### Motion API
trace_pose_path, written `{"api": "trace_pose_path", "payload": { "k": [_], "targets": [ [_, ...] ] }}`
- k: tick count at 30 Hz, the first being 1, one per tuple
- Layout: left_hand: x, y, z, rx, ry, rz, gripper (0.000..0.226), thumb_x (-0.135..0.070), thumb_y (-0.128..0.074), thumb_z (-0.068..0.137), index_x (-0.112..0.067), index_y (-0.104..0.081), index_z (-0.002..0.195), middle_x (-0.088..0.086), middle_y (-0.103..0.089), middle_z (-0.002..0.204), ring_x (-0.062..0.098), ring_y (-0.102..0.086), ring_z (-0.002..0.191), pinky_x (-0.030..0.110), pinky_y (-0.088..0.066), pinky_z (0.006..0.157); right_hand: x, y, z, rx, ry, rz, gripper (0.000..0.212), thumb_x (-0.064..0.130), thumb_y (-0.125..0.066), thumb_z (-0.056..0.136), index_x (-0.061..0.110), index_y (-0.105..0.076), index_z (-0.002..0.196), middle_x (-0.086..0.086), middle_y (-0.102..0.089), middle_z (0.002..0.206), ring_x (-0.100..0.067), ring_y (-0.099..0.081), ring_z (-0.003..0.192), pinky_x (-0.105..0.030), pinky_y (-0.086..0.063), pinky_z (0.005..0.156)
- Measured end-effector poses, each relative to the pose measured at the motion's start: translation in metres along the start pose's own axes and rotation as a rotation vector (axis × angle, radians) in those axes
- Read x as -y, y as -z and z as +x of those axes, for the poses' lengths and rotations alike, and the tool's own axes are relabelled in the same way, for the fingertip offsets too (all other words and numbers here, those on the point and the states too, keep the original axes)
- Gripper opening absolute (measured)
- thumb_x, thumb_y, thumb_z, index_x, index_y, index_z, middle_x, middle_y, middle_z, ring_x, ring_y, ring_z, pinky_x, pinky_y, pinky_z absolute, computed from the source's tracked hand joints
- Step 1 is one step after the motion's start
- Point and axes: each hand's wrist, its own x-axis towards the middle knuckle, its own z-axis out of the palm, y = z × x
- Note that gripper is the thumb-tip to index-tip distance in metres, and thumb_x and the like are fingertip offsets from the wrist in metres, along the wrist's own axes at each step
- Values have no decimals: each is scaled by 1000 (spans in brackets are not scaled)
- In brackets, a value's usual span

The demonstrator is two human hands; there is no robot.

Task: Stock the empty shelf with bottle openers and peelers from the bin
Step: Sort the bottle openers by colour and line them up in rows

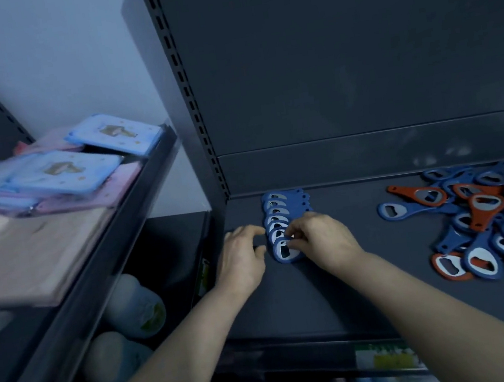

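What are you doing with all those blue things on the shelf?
A person is lining up blue bottle openers in a neat overlapping row at the left end of a dark shelf. The right hand is setting the front opener in place, while the left hand rests beside the row. A loose pile of blue and orange openers waits on the right.

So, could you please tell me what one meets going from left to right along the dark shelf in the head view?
Left hand → neat overlapping row of blue bottle openers → right hand, fingers on the nearest opener of that row → lone blue opener → loose pile of blue and orange openers.
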Motion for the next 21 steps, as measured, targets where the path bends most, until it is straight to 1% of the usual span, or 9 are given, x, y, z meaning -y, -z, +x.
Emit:
{"api": "trace_pose_path", "payload": {
  "k": [3, 5, 6, 8, 10, 12, 14, 17, 21],
  "targets": [
    [4, 1, -5, 13, -53, -23, 27, -18, -65, 88, -18, -64, 114, 1, -63, 114, 20, -54, 110, 33, -44, 94, 7, -2, 5, -24, 26, -100, 25, 37, -58, 91, 30, -64, 114, 5, -58, 107, -14, -50, 110, -28, -41, 83],
    [4, 0, -9, 24, -95, -42, 30, -24, -69, 85, -20, -65, 114, -1, -62, 115, 19, -54, 108, 31, -44, 93, 6, -2, 3, -70, 22, -106, 26, 37, -59, 90, 30, -64, 115, 6, -58, 107, -15, -49, 110, -29, -40, 84],
    [5, -1, -10, 38, -115, -39, 35, -27, -72, 82, -21, -64, 116, -3, -61, 117, 18, -53, 109, 30, -44, 93, 4, -1, -1, -93, 29, -114, 29, 38, -61, 89, 30, -64, 117, 6, -58, 109, -16, -48, 109, -30, -40, 85],
    [6, -2, -12, 75, -146, 2, 50, -33, -76, 78, -22, -60, 124, -4, -57, 125, 16, -49, 114, 27, -41, 98, -3, 1, -13, -75, 54, -166, 40, 43, -63, 86, 32, -59, 125, 8, -55, 123, -17, -44, 114, -32, -37, 89],
    [5, -2, -12, 91, -153, 46, 61, -36, -76, 77, -22, -54, 132, -5, -52, 132, 16, -44, 120, 25, -36, 102, -10, 1, -23, -15, 41, -234, 55, 45, -64, 85, 34, -47, 137, 10, -43, 143, -16, -35, 130, -34, -33, 98],
    [2, -2, -10, 97, -141, 77, 65, -37, -74, 80, -21, -49, 138, -5, -48, 139, 18, -42, 124, 26, -34, 105, -15, 0, -27, 11, -15, -251, 64, 41, -62, 88, 29, -36, 145, 8, -30, 154, -16, -22, 143, -35, -28, 108],
    [-2, -3, -8, 110, -125, 100, 65, -38, -71, 82, -19, -47, 140, -4, -46, 143, 18, -40, 127, 27, -33, 107, -16, -3, -26, 20, -51, -222, 64, 37, -58, 92, 24, -31, 148, 5, -25, 157, -14, -17, 146, -33, -25, 113],
    [-6, -5, -5, 124, -114, 133, 60, -38, -67, 85, -17, -49, 138, -3, -48, 143, 19, -42, 125, 26, -35, 105, -11, -4, -23, 40, -77, -184, 60, 34, -53, 96, 22, -29, 149, 5, -24, 157, -12, -18, 146, -31, -26, 112],
    [-7, -8, -1, 119, -103, 182, 49, -36, -62, 89, -16, -53, 133, -3, -53, 138, 21, -45, 119, 30, -39, 100, -7, -6, -16, 43, -73, -238, 48, 34, -47, 98, 22, -37, 144, 5, -29, 154, -14, -24, 143, -34, -32, 107]
  ]
}}
